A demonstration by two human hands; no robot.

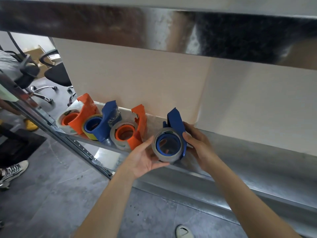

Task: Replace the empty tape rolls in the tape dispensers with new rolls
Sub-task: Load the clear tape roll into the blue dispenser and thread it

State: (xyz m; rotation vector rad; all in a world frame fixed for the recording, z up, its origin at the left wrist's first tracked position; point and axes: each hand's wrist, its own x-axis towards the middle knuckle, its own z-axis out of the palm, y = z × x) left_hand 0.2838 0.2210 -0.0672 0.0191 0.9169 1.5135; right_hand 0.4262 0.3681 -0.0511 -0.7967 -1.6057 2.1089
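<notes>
Several tape dispensers stand in a row on a metal shelf point(240, 152). At the right end of the row is a blue dispenser point(175, 120) with a clear tape roll point(160, 152) on its hub. My left hand point(142, 160) cups the roll from the left and below, fingers fairly straight. My right hand point(199, 146) grips the dispenser's right side, thumb against its blue edge. To the left stand an orange dispenser point(139, 129), a blue dispenser point(104, 124) with a yellowish roll, and another orange dispenser point(82, 115), each with a tape roll on it.
A pale board point(137, 79) backs the shelf and an upper metal shelf point(154, 26) overhangs it. Office chairs point(51, 73) and cardboard boxes stand at the left on the grey floor. Other people's shoes point(12, 170) show at the left edge, my shoe point(184, 231) below.
</notes>
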